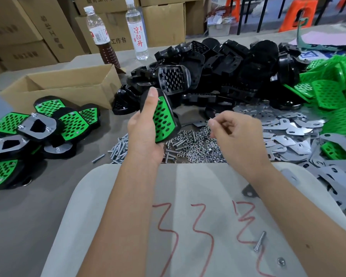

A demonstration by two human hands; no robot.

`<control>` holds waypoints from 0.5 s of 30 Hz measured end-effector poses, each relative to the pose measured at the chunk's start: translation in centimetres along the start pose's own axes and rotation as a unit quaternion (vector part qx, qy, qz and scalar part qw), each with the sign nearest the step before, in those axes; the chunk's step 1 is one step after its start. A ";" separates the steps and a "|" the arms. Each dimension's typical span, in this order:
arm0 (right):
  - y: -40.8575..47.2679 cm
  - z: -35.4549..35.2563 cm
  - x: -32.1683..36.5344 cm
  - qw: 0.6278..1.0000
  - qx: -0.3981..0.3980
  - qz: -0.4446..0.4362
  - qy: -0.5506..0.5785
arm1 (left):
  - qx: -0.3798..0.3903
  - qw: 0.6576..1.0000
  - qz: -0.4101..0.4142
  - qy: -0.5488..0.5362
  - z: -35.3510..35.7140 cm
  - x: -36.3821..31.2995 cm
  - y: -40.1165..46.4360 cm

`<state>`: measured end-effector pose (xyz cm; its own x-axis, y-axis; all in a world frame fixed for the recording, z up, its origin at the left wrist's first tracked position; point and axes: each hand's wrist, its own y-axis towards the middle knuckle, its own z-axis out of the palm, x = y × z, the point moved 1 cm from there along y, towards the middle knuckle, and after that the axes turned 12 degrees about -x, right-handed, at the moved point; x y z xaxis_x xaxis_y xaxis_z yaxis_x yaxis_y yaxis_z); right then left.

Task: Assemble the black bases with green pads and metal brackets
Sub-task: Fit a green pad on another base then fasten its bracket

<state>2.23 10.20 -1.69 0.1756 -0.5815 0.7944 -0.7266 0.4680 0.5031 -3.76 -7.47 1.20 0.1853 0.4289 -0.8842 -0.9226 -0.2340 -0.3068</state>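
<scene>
Both bare forearms reached forward from the bottom edge, angled toward each other. The left hand (143, 128) was raised, fingers curled round a base with a green pad (162, 120), thumb lying straight up along its near edge. The right hand (235, 130) hovered just beside it, fingertips pinched together; what they held was too small to tell.

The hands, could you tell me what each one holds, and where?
The left hand grips a green-padded black base by its left edge. The right hand pinches something too small to identify.
</scene>
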 end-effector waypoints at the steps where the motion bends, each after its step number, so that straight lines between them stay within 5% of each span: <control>1: 0.0 0.3 0.2 0.999 0.011 -0.023 -0.025 | -0.009 1.000 -0.002 -0.003 -0.1 -0.1 0.1; 8: 1.2 3.1 1.7 0.945 0.164 -0.061 -0.276 | 0.009 0.999 -0.010 0.034 0.3 0.6 0.3; 15: 1.5 3.6 2.9 0.959 0.170 -0.036 -0.223 | 0.036 0.997 -0.003 0.065 0.3 0.9 0.4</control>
<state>-0.72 6.86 0.14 -0.0139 -0.8667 0.4987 -0.9115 0.2160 0.3500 -4.04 -6.89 0.45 0.2290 0.3132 -0.9217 -0.9423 -0.1663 -0.2906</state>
